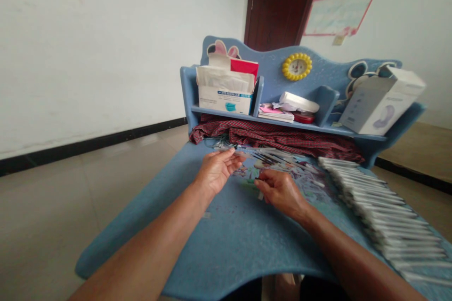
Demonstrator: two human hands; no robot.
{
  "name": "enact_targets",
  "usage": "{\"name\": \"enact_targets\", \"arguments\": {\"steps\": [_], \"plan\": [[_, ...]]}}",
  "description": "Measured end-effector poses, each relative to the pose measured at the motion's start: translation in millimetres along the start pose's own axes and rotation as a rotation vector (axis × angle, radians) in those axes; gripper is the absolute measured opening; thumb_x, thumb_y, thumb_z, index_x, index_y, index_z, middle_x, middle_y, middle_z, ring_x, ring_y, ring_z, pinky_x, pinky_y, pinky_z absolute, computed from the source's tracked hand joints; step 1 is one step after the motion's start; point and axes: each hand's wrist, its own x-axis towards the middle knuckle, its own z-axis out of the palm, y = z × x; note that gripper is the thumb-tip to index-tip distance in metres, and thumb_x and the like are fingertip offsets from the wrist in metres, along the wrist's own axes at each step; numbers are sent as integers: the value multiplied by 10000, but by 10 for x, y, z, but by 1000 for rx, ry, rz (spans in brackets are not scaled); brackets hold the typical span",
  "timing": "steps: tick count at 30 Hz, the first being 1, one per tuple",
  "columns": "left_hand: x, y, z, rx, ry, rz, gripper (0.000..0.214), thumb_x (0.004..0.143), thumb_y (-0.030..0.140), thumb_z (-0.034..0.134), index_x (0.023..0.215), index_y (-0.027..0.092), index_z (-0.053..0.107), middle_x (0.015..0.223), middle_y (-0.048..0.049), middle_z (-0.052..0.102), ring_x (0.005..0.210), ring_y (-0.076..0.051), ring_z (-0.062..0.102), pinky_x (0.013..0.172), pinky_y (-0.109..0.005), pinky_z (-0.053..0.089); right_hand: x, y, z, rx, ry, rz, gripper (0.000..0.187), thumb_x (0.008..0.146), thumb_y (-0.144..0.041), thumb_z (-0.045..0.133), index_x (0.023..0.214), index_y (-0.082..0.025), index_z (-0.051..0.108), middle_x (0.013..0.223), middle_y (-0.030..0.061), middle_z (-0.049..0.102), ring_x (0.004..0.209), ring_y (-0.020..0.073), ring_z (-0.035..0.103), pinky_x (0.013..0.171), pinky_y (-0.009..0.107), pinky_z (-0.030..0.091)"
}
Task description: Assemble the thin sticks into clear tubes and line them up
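Note:
My left hand [219, 169] is above the blue desk, thumb and fingers closed on a thin clear tube [243, 154] that points to the right. To its right, my right hand [280, 193] is curled shut around a small piece; a dark tip and a whitish end show at the fingers, and the rest is hidden. Beyond both hands lie several loose thin dark sticks [266, 158], like pen refills, and clear tubes. A long stack of pen-like whitish tubes [381, 211] with dark ends runs along the desk's right side.
A checked cloth [275, 135] lies bunched under the desk shelf [226, 114]. On the shelf are a face mask box [219, 99], papers [275, 114], a white roll-like packet [298, 102], a red tin [303, 118] and a white carton [383, 101]. A yellow-rimmed clock [297, 67] is above.

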Motion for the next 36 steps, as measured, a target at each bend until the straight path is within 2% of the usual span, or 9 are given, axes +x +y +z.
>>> {"name": "enact_targets", "arguments": {"steps": [3, 7, 11, 17, 24, 26, 29, 32, 36], "plan": [[48, 27, -35, -65, 30, -20, 130, 772, 65, 527, 662, 53, 596, 620, -96, 660, 570, -128, 637, 525, -188, 515, 5, -80, -54, -452, -121, -96, 281, 808, -332, 444, 616, -168, 566, 530, 10, 552, 482, 104, 478, 470, 219, 318], [66, 56, -45, -101, 46, -41, 135, 777, 73, 531, 658, 56, 591, 613, -92, 655, 562, -127, 634, 509, -184, 516, 44, -267, -58, -829, -333, -112, 361, 837, -350, 373, 695, -161, 647, 668, 92, 652, 592, 172, 579, 546, 258, 383], [66, 104, -42, -162, 64, -49, 160, 796, 70, 505, 653, 69, 576, 596, -79, 649, 547, -113, 628, 489, -163, 508, 143, -410, 20, -999, -506, -159, 412, 852, -353, 335, 792, -133, 679, 746, 153, 672, 685, 241, 625, 605, 316, 439], [78, 152, -66, -197, 70, -55, 161, 802, 72, 501, 656, 72, 570, 588, -72, 645, 532, -106, 621, 471, -159, 506, 298, -461, 93, -1045, -652, -202, 393, 838, -304, 355, 845, -110, 695, 819, 184, 675, 720, 277, 633, 597, 358, 463], [73, 190, -88, -184, 68, -20, 163, 793, 73, 509, 646, 63, 577, 574, -76, 644, 520, -114, 621, 458, -166, 497, 414, -394, -68, -868, -577, -153, 541, 834, -532, 330, 729, -145, 694, 682, 120, 664, 615, 207, 615, 544, 261, 407], [79, 201, -94, -173, 76, -10, 160, 791, 76, 513, 644, 60, 577, 565, -78, 642, 513, -114, 618, 455, -166, 494, 515, -352, -119, -879, -510, -138, 519, 859, -495, 309, 759, -151, 683, 704, 111, 663, 623, 190, 612, 557, 252, 398], [97, 204, -114, -165, 90, 4, 155, 785, 77, 520, 641, 63, 575, 566, -79, 644, 516, -115, 619, 466, -169, 497, 702, -273, -121, -975, -393, -128, 366, 855, -407, 376, 848, -179, 662, 812, 93, 669, 730, 189, 618, 611, 244, 401], [117, 189, -145, -160, 81, 14, 139, 780, 81, 528, 652, 66, 579, 581, -84, 651, 524, -119, 624, 477, -175, 500, 867, -211, -17, -1048, -336, -124, 279, 846, -333, 398, 917, -211, 638, 882, 74, 664, 818, 188, 613, 654, 243, 413], [123, 174, -165, -139, 76, 15, 129, 773, 87, 538, 653, 66, 581, 569, -86, 651, 515, -129, 625, 473, -191, 503, 1007, -191, 179, -1077, -310, -146, 280, 844, -276, 385, 990, -207, 614, 908, 103, 655, 868, 219, 605, 707, 290, 429]]}}
